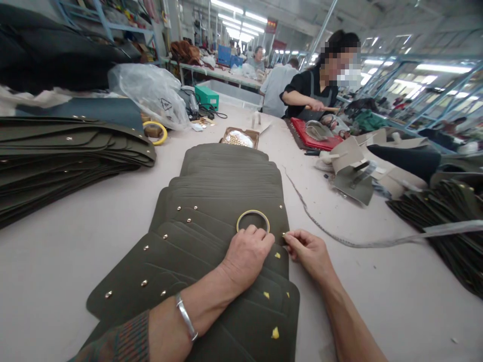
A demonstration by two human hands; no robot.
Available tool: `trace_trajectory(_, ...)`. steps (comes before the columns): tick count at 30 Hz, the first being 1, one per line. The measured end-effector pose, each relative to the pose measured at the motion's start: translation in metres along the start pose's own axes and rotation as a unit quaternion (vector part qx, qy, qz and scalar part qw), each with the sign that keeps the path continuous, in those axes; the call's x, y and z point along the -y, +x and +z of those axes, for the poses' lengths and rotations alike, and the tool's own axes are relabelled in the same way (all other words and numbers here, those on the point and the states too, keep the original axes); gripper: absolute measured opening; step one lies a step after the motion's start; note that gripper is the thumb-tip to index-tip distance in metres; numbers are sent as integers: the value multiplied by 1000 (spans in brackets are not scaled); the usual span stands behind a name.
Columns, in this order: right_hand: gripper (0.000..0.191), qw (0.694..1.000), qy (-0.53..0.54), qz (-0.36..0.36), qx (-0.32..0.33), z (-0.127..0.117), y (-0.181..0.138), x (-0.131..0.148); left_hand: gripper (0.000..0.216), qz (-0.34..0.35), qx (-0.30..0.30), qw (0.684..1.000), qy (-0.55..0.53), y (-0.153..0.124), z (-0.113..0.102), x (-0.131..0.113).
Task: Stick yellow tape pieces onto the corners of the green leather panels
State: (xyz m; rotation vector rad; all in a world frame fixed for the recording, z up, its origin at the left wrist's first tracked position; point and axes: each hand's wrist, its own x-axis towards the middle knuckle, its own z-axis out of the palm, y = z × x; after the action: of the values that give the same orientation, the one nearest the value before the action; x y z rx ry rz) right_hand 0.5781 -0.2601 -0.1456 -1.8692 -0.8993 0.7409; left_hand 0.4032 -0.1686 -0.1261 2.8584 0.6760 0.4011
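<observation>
A long fanned row of dark olive leather panels (226, 201) with small gold studs lies on the table in front of me. My left hand (247, 254) rests knuckles-up on the panels, fingers curled against a roll of yellow tape (253, 219) lying flat on the top panel. My right hand (307, 249) is at the panel's right edge, its fingertips pinched at a small gold stud (284, 235). Small yellow tape tabs (275, 332) mark the nearer panels.
Another stack of olive panels (68, 151) lies at left, more pieces (445, 211) at right. A cardboard box of gold studs (239, 138) sits beyond the row. A grey cord (320, 221) crosses the table. A co-worker (317, 88) hammers over a red mat (313, 133).
</observation>
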Motion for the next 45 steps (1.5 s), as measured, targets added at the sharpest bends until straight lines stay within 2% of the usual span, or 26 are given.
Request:
trace_trajectory(4, 28, 990, -132, -46, -33, 7, 0, 8, 9, -2, 26, 1000, -2, -1, -2, -1)
trace_trajectory(8, 24, 977, -191, -77, -47, 11, 4, 17, 9, -2, 21, 1000, -1, -1, -2, -1)
trace_trajectory(12, 23, 980, -175, -71, -59, 11, 6, 17, 9, 4, 4, 1000, 3, -1, 0, 1)
trace_trajectory(14, 34, 988, -131, -41, -72, 9, 4, 13, 9, 2, 1, 1000, -1, -1, 0, 1)
trace_trajectory(18, 34, 997, -63, 2, -43, 3, -4, 3, 8, -5, 1, 1000, -6, -2, 1, 1)
trace_trajectory(20, 35, 995, -90, -23, -34, 2, -8, 0, 7, -4, -1, 1000, -5, -2, 1, 1)
trace_trajectory(23, 31, 977, -184, -82, -67, 4, -10, 0, 8, -1, -6, 1000, -3, -2, 1, 2)
trace_trajectory(26, 25, 962, -235, -106, -90, 9, -5, 5, 10, 5, -10, 1000, 0, -1, 1, 3)
trace_trajectory(31, 24, 965, -231, -104, -65, 15, 5, 15, 12, 21, -15, 1000, -10, -1, 1, 4)
trace_trajectory(36, 25, 950, -280, -124, -57, 16, 6, 20, 16, 28, -40, 998, -38, -2, -1, 6)
trace_trajectory(42, 19, 937, -332, -92, 52, 8, -4, 31, 16, 23, -48, 996, -65, -6, -4, 12)
trace_trajectory(45, 16, 946, -311, -61, 68, 5, -5, 30, 15, 10, -34, 997, -65, -8, -3, 14)
